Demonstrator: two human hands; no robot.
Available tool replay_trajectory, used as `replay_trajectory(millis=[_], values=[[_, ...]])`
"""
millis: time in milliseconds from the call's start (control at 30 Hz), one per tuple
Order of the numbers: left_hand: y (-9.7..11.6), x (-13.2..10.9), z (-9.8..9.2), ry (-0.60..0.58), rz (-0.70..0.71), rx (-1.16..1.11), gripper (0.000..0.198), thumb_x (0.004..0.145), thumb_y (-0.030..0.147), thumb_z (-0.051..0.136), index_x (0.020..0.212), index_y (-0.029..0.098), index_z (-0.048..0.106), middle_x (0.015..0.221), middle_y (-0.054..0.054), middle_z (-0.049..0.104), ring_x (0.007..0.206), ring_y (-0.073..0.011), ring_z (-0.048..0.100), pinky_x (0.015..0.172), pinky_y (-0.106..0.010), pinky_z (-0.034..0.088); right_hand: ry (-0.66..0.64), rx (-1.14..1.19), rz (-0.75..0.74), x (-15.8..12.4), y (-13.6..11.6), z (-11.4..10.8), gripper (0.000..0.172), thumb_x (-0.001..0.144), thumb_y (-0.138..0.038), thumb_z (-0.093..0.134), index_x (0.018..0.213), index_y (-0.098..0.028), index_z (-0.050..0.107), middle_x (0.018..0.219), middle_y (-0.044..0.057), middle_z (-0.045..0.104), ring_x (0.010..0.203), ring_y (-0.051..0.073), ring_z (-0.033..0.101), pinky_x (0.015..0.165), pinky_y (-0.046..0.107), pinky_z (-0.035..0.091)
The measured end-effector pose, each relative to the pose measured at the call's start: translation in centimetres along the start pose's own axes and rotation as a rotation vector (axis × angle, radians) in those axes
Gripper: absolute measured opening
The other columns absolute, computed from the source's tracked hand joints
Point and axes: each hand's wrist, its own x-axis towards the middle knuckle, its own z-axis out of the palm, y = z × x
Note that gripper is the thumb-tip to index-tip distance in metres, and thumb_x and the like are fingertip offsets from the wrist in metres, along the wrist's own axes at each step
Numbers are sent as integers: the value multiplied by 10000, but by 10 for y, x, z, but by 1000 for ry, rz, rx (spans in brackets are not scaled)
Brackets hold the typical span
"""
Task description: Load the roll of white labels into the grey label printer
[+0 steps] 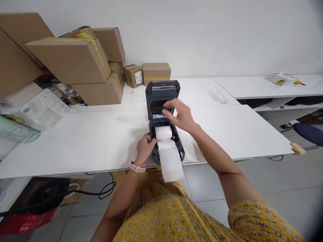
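Note:
A dark grey label printer (179, 148) stands at the front edge of the white table with its lid (148, 101) raised. Inside it sits a white label roll (163, 132), and a strip of white label paper (171, 164) runs out over the table edge. My left hand (145, 148) holds the printer body by its left side, thumb on the rim beside the roll. My right hand (180, 116) is in front of the raised lid, thumb and fingers apart, with nothing seen between them. Whether its fingertips touch the lid cannot be made out.
Cardboard boxes (73, 60) are stacked at the left; two small boxes (156, 72) stand behind the printer. A clear plastic container (42, 109) and a green bottle (22, 129) lie far left. Black cables (106, 191) hang below the table (101, 141). A white box (280, 79) rests far right.

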Motion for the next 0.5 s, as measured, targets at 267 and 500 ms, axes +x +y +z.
replay_trajectory(millis=[267,500], values=[[12,-1,-7,-45,50,236,320,897,284,471,1128,191,672,821,-56,722,785,-235,664,637,-289,368,-933,-193,58,-9,23,46,834,754,-453,774,1481,-208,447,1407,182,607,1260,453,574,1023,578,449],[15,-1,-8,-78,56,321,304,919,256,440,1136,203,646,929,-92,753,887,-280,697,685,-313,402,-949,34,46,5,25,44,841,558,-410,886,1330,-231,606,1192,101,725,1090,389,674,944,522,535]])
